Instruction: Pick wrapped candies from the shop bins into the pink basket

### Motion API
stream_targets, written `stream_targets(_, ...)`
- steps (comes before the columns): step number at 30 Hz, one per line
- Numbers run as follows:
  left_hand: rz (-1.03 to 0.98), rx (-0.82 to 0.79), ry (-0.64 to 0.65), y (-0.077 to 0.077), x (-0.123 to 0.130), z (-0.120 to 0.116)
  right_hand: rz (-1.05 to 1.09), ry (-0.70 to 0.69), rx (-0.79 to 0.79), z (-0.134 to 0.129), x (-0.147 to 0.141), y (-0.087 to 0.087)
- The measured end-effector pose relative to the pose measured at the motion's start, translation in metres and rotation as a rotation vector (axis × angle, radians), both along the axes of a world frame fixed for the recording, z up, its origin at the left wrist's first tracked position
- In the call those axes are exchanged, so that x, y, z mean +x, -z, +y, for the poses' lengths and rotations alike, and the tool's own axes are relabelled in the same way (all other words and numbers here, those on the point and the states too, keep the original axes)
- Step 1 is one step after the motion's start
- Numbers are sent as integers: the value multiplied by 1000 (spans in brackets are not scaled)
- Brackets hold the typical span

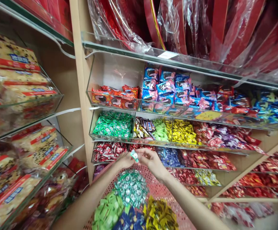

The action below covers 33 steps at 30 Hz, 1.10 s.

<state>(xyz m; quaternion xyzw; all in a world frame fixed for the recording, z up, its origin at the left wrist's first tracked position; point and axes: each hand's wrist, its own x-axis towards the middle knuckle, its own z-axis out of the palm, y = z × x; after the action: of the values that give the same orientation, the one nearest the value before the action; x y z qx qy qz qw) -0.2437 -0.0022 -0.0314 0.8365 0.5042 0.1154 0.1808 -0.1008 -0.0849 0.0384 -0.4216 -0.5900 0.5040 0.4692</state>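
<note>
Between both hands, above a pink perforated basket, is a small green and white wrapped candy. My left hand pinches one side of it, and my right hand has its fingers curled at the other side. Inside the basket lie separate piles of teal-green candies, light green candies, dark blue candies and yellow candies. Behind the hands, a clear shelf bin holds green candies with similar wrappers.
Shelf bins ahead hold blue packets, orange packets, yellow candies and red candies. Packaged snack bars fill glass shelves close on the left. A wooden upright separates the units. Red plastic-wrapped items hang over the top shelf.
</note>
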Motion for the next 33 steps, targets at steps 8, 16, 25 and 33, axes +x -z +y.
stream_targets(8, 38, 87, 42, -9, 11, -5, -126, 122, -126, -11, 53, 83)
stream_targets(16, 53, 95, 30, -14, 14, -12, -217, 100, -154, -8, 45, 107)
stream_targets(25, 41, 91, 10, -11, 7, -16, -207, 57, -90, -3, 18, 117)
stream_targets(33, 41, 67, -14, -10, 4, -15, -272, 35, -108, 1, 23, 129)
